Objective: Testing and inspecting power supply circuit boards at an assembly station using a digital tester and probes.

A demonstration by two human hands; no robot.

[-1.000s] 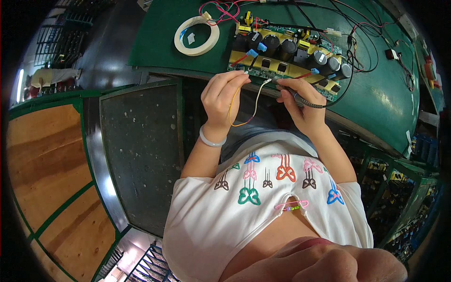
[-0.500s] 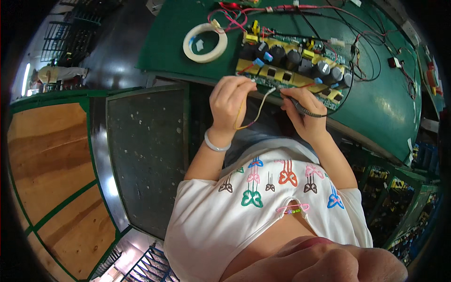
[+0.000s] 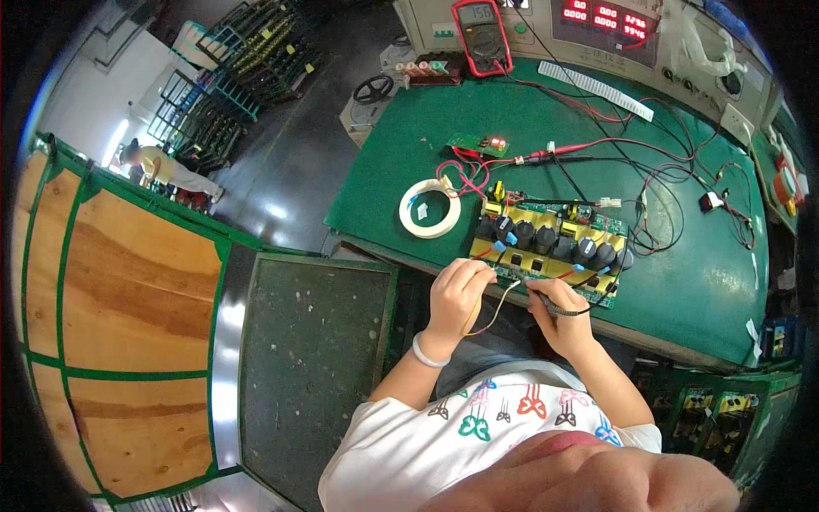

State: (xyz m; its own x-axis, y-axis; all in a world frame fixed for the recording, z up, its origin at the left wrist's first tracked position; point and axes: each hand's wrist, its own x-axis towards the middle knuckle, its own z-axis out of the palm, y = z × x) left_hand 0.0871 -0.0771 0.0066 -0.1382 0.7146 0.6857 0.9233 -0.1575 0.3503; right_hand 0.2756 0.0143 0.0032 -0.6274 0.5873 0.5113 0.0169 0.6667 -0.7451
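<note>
At the near edge of the bench lies a long circuit board (image 3: 554, 243) with black capacitors, yellow-wrapped parts and blue-tipped leads. My left hand (image 3: 461, 294) is closed at its near left edge, fingertips pinching a thin yellow-and-white wire (image 3: 497, 314). That wire loops below the hand and rises to a pale end at the board's near edge. My right hand (image 3: 560, 316) grips a slim black test probe (image 3: 563, 311) with a ribbed cable sleeve, close to that end. The probe's tip is hidden or too small to make out.
A roll of cream tape (image 3: 408, 209) lies left of the board, below a small lit circuit board (image 3: 478, 144). Tangled red and black leads cross the bench. Behind stand a red multimeter (image 3: 483, 38) and a panel with red displays (image 3: 606, 21). A person (image 3: 166, 166) is far left.
My view has tilted up, bringing the multimeter, display panel and small lit board into sight. Both hands stay at the board's near edge with the same grips.
</note>
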